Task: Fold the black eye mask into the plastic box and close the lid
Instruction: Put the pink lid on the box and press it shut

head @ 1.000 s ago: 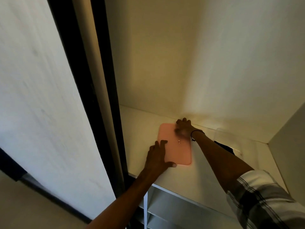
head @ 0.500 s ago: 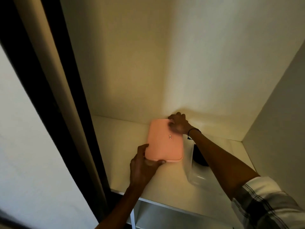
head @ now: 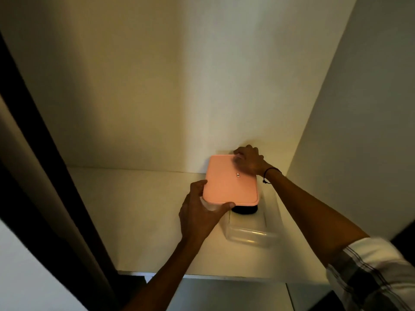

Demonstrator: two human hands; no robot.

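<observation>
While gripped by both hands' fingers [head: 221, 207] — pink lid [head: 231, 179] above clear box [head: 249, 235].

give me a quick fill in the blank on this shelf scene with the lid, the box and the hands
1. The lid held in both hands is ____ in colour.
2. The left hand grips the lid's near corner; the right hand holds its ____ corner.
3. The dark eye mask lies inside the ____ plastic box.
4. A dark band circles the ____ wrist.

Missing words: pink; far; clear; right
</observation>
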